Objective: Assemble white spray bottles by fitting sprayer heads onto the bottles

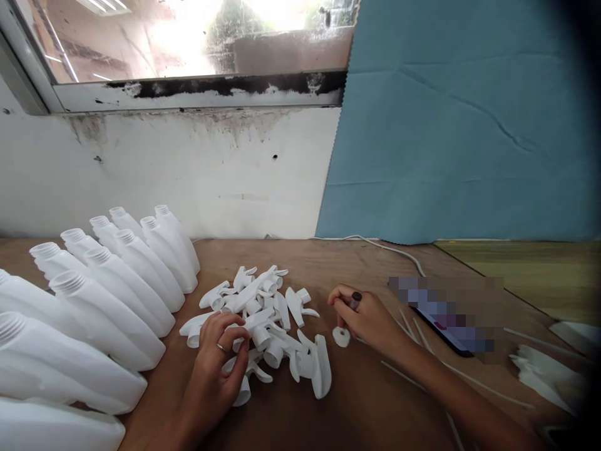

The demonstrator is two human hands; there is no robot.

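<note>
On the wooden table lies a loose pile of white trigger spray heads [257,326]. At the pile's left front, my left hand [220,354] hovers or rests with fingers loosely curled, thumb apart from them, and nothing visible between. A ring shows on one finger. To the right of the pile, my right hand [359,316] is closed around a slim tool with a round dark brown end [355,300] sticking up between thumb and forefinger; the rest is hidden. Just under these fingers sits a small white disc [341,337] with a central hole.
Rows of open-necked white plastic bottles [101,294] stand at the left. Right of my right hand are thin white tubes [488,385], a blurred-out phone [451,329] and white plastic pieces [544,376]. A white cable [399,250] runs along the wall beneath a blue cloth [460,125].
</note>
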